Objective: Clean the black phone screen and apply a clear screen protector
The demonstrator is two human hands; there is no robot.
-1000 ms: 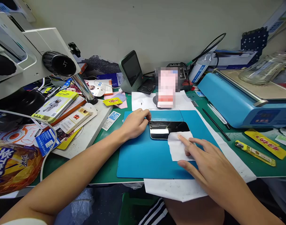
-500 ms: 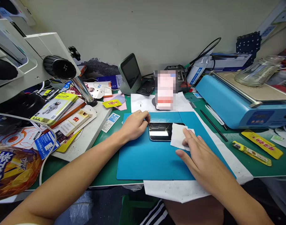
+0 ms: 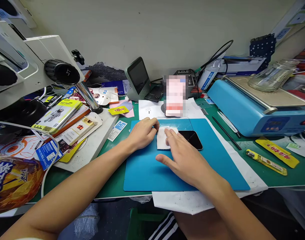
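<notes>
A smartphone with a dark, glossy screen lies crosswise on a blue work mat. My right hand presses a folded white wipe flat on the phone's left half, its fingers together and the thumb apart. That half of the screen is hidden under the wipe. At the phone's left end rests my left hand, with curled fingers against the edge; the exact fingertip contact is covered. Just behind the phone lies a clear, thin sheet.
Behind the mat stands a blurred-out upright phone. A microscope and stacked boxes crowd the left. To the right are a blue heating plate with a glass jar, a yellow cutter and a black stick.
My right hand has slid the wipe leftward along the screen, from the phone's right end to its left end. The right part of the screen is now uncovered. My left hand stays in place.
</notes>
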